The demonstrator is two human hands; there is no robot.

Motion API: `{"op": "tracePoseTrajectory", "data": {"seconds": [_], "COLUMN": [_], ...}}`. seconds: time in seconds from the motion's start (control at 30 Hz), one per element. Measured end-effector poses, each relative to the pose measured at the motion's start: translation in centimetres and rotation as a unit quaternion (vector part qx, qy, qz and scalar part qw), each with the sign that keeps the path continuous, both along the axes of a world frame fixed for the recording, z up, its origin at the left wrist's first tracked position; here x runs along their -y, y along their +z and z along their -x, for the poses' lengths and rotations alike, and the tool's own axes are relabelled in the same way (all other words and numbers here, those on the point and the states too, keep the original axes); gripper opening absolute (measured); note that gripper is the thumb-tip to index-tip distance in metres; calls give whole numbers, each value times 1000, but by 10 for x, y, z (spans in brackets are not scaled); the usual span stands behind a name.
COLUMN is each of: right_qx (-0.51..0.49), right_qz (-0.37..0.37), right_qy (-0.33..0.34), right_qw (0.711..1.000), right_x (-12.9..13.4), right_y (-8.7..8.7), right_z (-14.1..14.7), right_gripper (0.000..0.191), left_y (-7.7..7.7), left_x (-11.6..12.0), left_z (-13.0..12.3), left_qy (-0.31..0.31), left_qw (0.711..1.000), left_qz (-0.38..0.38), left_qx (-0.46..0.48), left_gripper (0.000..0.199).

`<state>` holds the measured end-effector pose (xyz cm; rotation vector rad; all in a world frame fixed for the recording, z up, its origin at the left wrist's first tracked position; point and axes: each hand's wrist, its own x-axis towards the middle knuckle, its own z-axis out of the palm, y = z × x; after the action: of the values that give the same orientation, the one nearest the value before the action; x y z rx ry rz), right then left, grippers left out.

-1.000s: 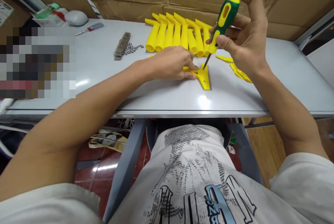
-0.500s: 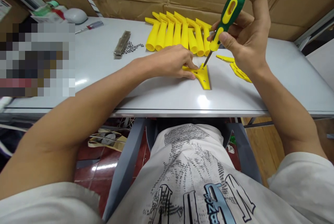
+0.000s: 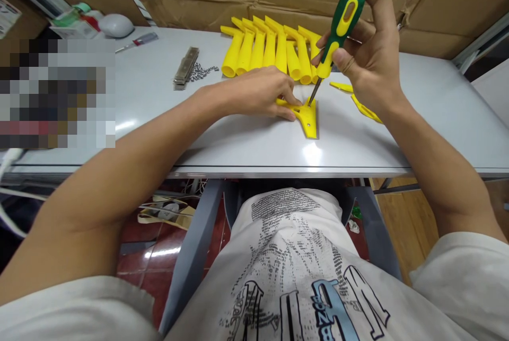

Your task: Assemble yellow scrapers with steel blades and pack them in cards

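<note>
Screwdriver (image 3: 340, 31) was held in right grip (image 3: 369, 60), yellow scraper (image 3: 308, 117) pinched by left grip (image 3: 266, 89); white shirt (image 3: 294, 256) was printed with hard-to-read lettering (image 3: 334, 309).

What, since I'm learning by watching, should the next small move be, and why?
Probably a gentle turn of the screwdriver by the right hand: its tip seems to rest on the flat yellow piece, while the left hand holds it.
</note>
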<state>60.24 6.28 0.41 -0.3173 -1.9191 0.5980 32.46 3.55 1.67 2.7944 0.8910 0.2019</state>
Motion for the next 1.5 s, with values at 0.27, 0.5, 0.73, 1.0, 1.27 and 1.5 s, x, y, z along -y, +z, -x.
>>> {"op": "tracePoseTrajectory", "data": {"seconds": [0.27, 0.5, 0.73, 1.0, 1.27, 1.5], "right_qx": [12, 47, 20, -3, -1, 32], "right_qz": [25, 74, 74, 21, 85, 136], "right_qy": [40, 60, 47, 105, 58, -3], "right_qw": [999, 994, 996, 994, 995, 990], "right_x": [0, -3, -23, -27, 4, 22], "right_y": [4, 10, -3, -5, 9, 17], "right_z": [0, -8, -12, -5, -10, -13], "right_gripper": [81, 92, 114, 100, 99, 105], "left_y": [0, 1, 1, 3, 0, 4], "left_x": [-2, -1, -1, 1, 1, 6], "left_z": [2, -1, 1, -4, -4, -9], "left_qy": [-5, -8, -3, 10, 17, 25], "left_qw": [1000, 1000, 1000, 1000, 1000, 999], "left_qz": [-3, -18, 2, 7, 1, -8], "left_qx": [-6, -15, -10, -22, -17, -19], "left_gripper": [41, 40, 41, 41, 37, 38]}}
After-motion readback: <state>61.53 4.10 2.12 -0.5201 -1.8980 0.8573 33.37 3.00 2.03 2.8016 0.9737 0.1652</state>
